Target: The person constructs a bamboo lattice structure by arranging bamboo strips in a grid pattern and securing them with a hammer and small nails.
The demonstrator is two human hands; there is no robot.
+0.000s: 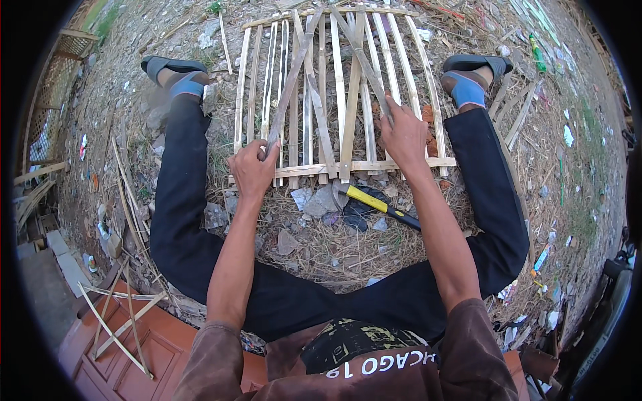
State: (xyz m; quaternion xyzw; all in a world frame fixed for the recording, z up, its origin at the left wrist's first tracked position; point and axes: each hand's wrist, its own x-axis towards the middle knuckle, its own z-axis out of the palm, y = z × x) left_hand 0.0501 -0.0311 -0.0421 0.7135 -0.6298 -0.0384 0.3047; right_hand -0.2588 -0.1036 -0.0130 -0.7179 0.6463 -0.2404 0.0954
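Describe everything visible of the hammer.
The hammer lies slantwise on littered ground, on the near side of the slatted wooden panel. Its visible head looks like curved grey metal; the handle is yellow, then black toward the end near the right forearm. Neither the left hand nor the right hand touches it.

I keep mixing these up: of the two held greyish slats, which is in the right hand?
The greyish slat slanting up and leftward from the right hand; the other held slat slants up and rightward from the left hand.
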